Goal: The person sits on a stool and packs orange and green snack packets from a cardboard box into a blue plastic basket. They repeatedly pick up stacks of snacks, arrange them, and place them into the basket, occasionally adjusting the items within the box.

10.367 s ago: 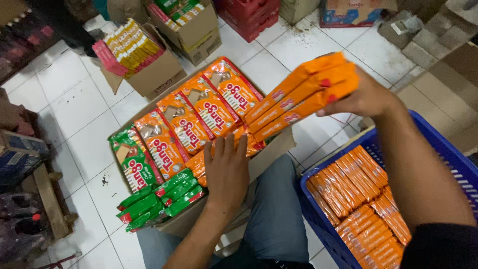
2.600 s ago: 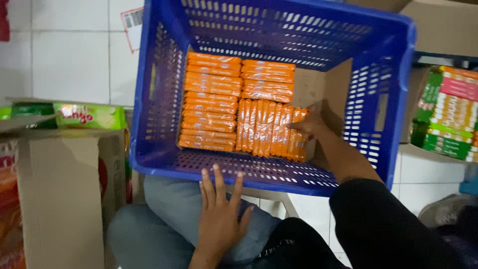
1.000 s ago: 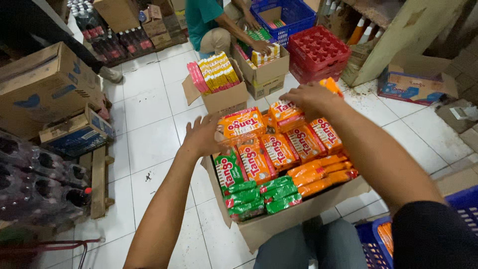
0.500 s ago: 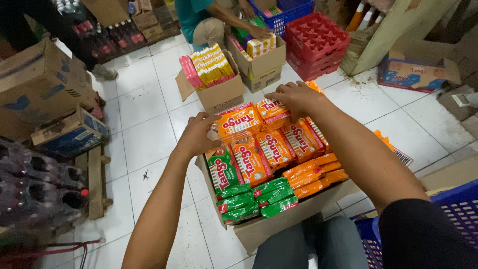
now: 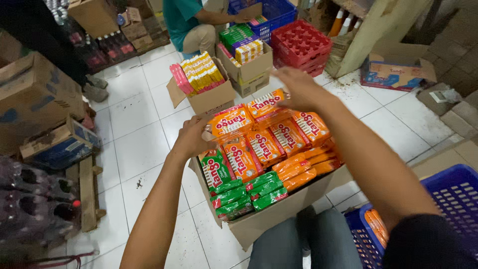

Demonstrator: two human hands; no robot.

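A cardboard box rests against my knees, packed with orange wafer packs and green wafer packs. My left hand grips the left end of a raised row of orange packs. At the row's right end, my right hand grips another orange pack. The lifted packs sit a little above the others in the box.
A blue plastic crate with orange packs stands at the lower right. Open boxes of yellow and pink packs lie ahead on the white tile floor. Another person crouches by a red crate. Cardboard boxes and bottles line the left.
Both hands have closed on the back row of orange packs and raised it slightly. The view has shifted a little forward and down.
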